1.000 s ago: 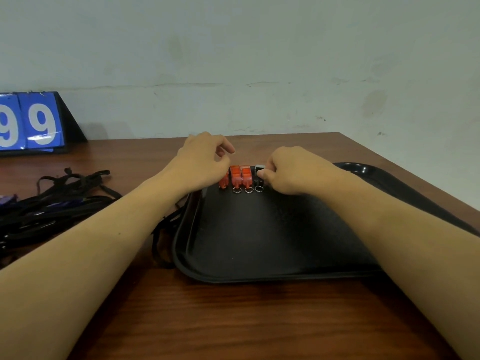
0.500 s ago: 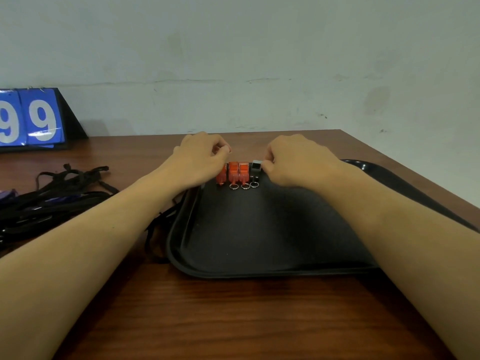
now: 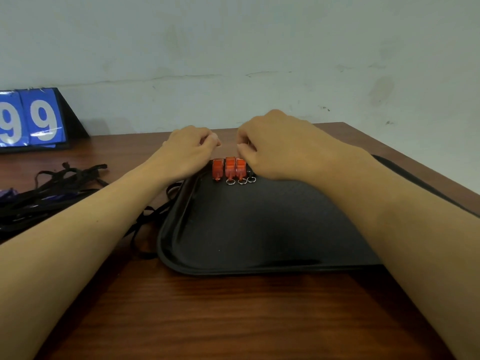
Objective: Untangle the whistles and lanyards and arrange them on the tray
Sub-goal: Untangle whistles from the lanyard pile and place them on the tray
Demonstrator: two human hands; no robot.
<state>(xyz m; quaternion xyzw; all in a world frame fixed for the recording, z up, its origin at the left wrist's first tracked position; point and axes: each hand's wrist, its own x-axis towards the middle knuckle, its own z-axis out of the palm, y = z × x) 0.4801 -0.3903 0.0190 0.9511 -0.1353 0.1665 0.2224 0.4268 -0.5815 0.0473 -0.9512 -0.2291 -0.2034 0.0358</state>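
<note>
**Both hands lifted off the whistle row**

Both hands have risen slightly from the row. Right hand (image 3: 280, 149) hovers over the dark whistle (image 3: 250, 172), fingers curled; whether it pinches anything cannot be told. Left hand (image 3: 187, 149) is curled, holding nothing visible. Orange whistles (image 3: 229, 168) sit side by side at the far rim of the tray (image 3: 233, 268); its near floor is free. Tangled lanyards (image 3: 52, 188) lie left on the surface (image 3: 233, 320), some against the tray's left edge.

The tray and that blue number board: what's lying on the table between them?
In the head view, a tangled heap of black lanyards lies between the tray and the blue number board, with loose straps beside the tray's left rim.
</note>
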